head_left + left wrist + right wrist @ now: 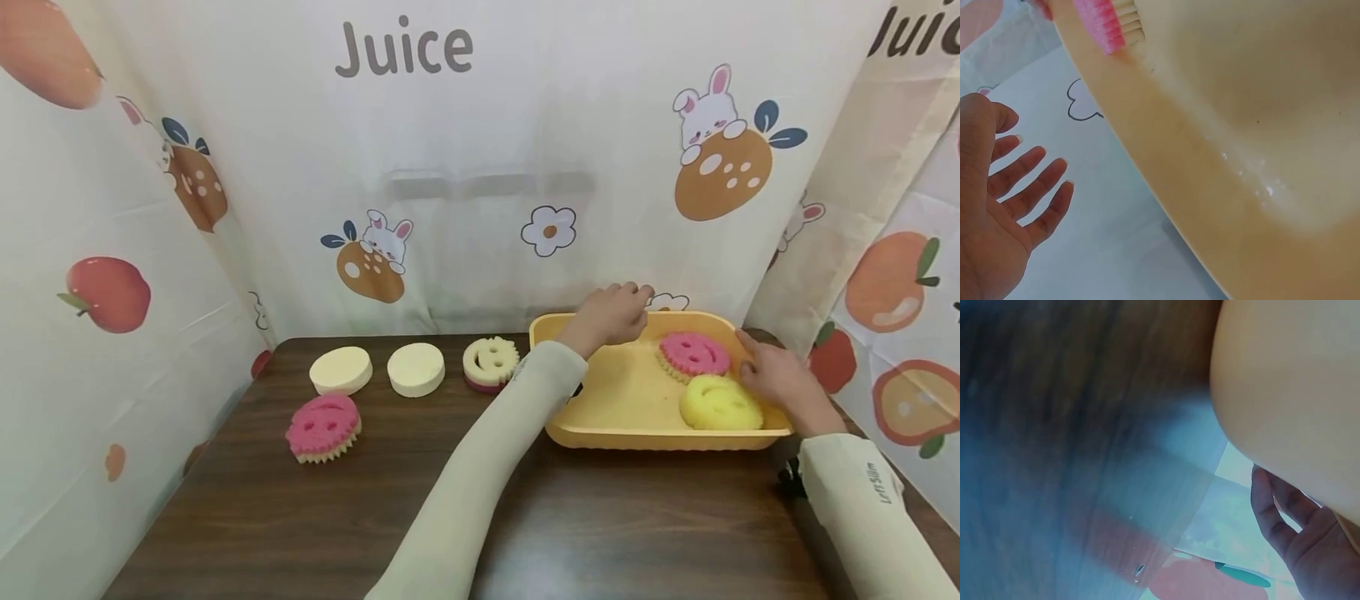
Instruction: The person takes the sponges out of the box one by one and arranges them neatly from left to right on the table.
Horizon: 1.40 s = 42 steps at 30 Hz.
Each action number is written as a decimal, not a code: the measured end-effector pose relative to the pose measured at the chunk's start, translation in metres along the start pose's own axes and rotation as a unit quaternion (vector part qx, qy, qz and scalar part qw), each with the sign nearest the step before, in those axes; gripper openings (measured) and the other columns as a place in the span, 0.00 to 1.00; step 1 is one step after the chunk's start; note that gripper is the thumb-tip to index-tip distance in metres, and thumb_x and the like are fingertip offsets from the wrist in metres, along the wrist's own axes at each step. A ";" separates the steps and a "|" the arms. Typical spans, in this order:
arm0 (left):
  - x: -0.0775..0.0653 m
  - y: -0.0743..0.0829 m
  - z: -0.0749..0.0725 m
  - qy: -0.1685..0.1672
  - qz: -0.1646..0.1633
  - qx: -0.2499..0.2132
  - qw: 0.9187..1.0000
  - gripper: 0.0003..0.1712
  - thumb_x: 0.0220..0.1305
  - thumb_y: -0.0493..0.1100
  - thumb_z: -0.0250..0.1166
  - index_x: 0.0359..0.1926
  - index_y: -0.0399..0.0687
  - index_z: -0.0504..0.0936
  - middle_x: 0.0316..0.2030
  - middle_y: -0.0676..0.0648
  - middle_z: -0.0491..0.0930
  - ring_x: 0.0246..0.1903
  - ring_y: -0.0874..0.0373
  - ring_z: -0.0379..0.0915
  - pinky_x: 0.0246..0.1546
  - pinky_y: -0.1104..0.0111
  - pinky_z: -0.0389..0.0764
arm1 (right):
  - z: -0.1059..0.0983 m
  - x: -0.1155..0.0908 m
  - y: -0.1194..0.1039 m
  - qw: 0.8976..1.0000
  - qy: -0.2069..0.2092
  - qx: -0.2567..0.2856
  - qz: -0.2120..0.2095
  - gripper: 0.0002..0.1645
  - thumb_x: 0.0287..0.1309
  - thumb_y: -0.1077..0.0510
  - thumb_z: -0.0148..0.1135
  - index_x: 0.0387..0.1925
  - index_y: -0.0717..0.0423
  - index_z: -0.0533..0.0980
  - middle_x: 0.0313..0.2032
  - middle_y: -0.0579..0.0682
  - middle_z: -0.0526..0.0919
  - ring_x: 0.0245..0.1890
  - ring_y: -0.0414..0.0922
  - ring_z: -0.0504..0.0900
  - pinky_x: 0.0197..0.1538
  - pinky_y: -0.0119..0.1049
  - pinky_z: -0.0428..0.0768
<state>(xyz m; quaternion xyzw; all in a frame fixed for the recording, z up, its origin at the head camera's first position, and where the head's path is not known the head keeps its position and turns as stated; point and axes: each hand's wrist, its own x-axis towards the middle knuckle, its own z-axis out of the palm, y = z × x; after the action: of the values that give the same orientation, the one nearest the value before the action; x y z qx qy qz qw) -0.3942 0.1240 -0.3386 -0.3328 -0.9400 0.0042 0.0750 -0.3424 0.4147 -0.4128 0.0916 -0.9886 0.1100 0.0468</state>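
A shallow yellow tray [630, 400] holds a pink smiley-face sponge [693, 354] and a round yellow sponge [720, 403], both toward its right end. My left hand [611, 315] is over the tray's back left rim in the head view. The left wrist view shows that hand [1016, 187] just outside the rim, fingers loosely bent, with nothing in them. At the right end my right hand [780, 379] grips the tray's side wall, thumb inside. In the right wrist view its fingers [1267, 509] touch the tray's outer wall.
Left of the tray on the dark wooden table [360, 517] are two round cream sponges [341, 370], a cream smiley sponge [491, 362] with a dark pink underside, and a pink smiley sponge [324, 425]. Printed curtains [465, 133] enclose the table's back and sides.
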 end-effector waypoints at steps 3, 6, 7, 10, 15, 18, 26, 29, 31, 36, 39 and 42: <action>0.003 0.002 0.002 -0.004 0.003 -0.006 1.000 0.25 0.77 0.50 0.41 0.71 0.58 0.63 0.63 0.53 0.74 0.56 0.59 0.75 0.54 0.65 0.79 | -0.001 0.000 0.002 1.000 0.002 -0.006 -0.001 0.40 0.62 0.60 0.50 0.72 0.73 0.53 0.32 0.70 0.80 0.23 0.51 0.69 0.31 0.46 0.70; 0.006 0.004 0.006 -0.009 0.003 -0.012 1.000 0.25 0.77 0.51 0.41 0.71 0.58 0.63 0.62 0.54 0.74 0.55 0.59 0.75 0.55 0.66 0.79 | -0.002 -0.001 0.001 1.000 0.005 -0.006 0.001 0.40 0.62 0.60 0.50 0.72 0.73 0.54 0.37 0.74 0.80 0.23 0.51 0.69 0.31 0.46 0.70; 0.007 0.005 0.008 -0.010 0.003 -0.014 1.000 0.25 0.77 0.51 0.41 0.71 0.58 0.63 0.62 0.54 0.74 0.55 0.59 0.75 0.55 0.65 0.79 | -0.002 -0.001 0.001 1.000 0.005 -0.007 0.002 0.39 0.62 0.60 0.50 0.71 0.72 0.55 0.39 0.76 0.79 0.24 0.51 0.69 0.31 0.46 0.70; 0.008 0.007 0.014 -0.014 0.005 -0.018 1.000 0.25 0.77 0.51 0.42 0.71 0.59 0.63 0.62 0.54 0.74 0.54 0.59 0.75 0.54 0.66 0.79 | -0.001 -0.002 -0.002 1.000 0.010 -0.008 0.004 0.39 0.61 0.60 0.51 0.71 0.72 0.56 0.45 0.79 0.78 0.25 0.53 0.71 0.33 0.50 0.73; 0.010 0.012 0.020 -0.019 0.006 -0.017 1.000 0.24 0.77 0.52 0.42 0.70 0.60 0.63 0.61 0.55 0.74 0.53 0.60 0.75 0.51 0.67 0.80 | 0.000 -0.001 -0.004 1.000 0.020 -0.011 0.004 0.38 0.61 0.60 0.50 0.71 0.72 0.57 0.48 0.80 0.76 0.26 0.54 0.73 0.35 0.55 0.74; 0.011 0.016 0.023 -0.025 0.000 -0.019 1.000 0.25 0.77 0.52 0.42 0.72 0.61 0.62 0.63 0.55 0.73 0.56 0.60 0.74 0.54 0.67 0.79 | 0.000 0.000 -0.005 1.000 0.019 -0.008 0.008 0.39 0.62 0.60 0.51 0.71 0.71 0.56 0.49 0.80 0.76 0.27 0.55 0.74 0.36 0.56 0.74; 0.013 0.023 0.027 -0.038 -0.005 -0.026 0.999 0.27 0.77 0.54 0.42 0.74 0.62 0.60 0.65 0.55 0.71 0.60 0.59 0.73 0.57 0.66 0.78 | -0.001 -0.004 -0.004 1.000 0.005 -0.006 0.020 0.39 0.62 0.60 0.50 0.72 0.71 0.55 0.53 0.81 0.73 0.33 0.61 0.77 0.43 0.65 0.73; 0.014 0.026 0.029 -0.035 -0.006 -0.026 0.999 0.25 0.77 0.54 0.43 0.71 0.61 0.62 0.63 0.55 0.72 0.57 0.60 0.74 0.56 0.66 0.78 | 0.000 -0.004 -0.005 1.000 0.012 -0.008 0.015 0.39 0.61 0.60 0.50 0.71 0.71 0.56 0.50 0.81 0.75 0.28 0.57 0.74 0.39 0.61 0.74; 0.015 0.028 0.030 -0.036 -0.005 -0.026 0.999 0.24 0.77 0.54 0.43 0.70 0.60 0.64 0.61 0.55 0.73 0.55 0.60 0.74 0.56 0.66 0.78 | 0.001 -0.005 -0.005 1.000 0.014 -0.010 0.012 0.38 0.61 0.60 0.50 0.71 0.71 0.57 0.49 0.80 0.76 0.26 0.55 0.72 0.36 0.58 0.74; 0.015 0.032 0.033 -0.042 -0.003 -0.013 0.999 0.25 0.77 0.55 0.42 0.71 0.61 0.63 0.61 0.55 0.72 0.55 0.60 0.73 0.56 0.66 0.78 | 0.001 -0.006 -0.006 1.000 0.008 -0.005 0.016 0.39 0.61 0.60 0.51 0.71 0.71 0.56 0.48 0.80 0.76 0.27 0.55 0.72 0.35 0.57 0.74; 0.014 0.034 0.034 -0.043 -0.007 -0.006 0.999 0.26 0.77 0.55 0.41 0.72 0.61 0.61 0.63 0.55 0.71 0.58 0.59 0.72 0.58 0.66 0.77 | 0.000 -0.006 -0.006 1.000 0.010 0.002 0.016 0.39 0.61 0.60 0.51 0.72 0.71 0.56 0.49 0.80 0.75 0.29 0.57 0.75 0.36 0.57 0.74; 0.014 0.035 0.035 -0.042 -0.006 0.002 0.999 0.27 0.77 0.55 0.41 0.73 0.60 0.59 0.65 0.54 0.70 0.61 0.58 0.71 0.60 0.65 0.76 | -0.002 -0.005 -0.006 1.000 0.011 0.004 0.016 0.39 0.62 0.60 0.52 0.72 0.71 0.55 0.50 0.81 0.74 0.32 0.59 0.77 0.36 0.57 0.75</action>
<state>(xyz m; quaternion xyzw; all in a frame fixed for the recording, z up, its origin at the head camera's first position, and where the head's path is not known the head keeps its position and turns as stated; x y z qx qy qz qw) -0.3877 0.1617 -0.3733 -0.3270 -0.9441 0.0195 0.0359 -0.3363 0.4101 -0.4100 0.0750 -0.9889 0.1154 0.0556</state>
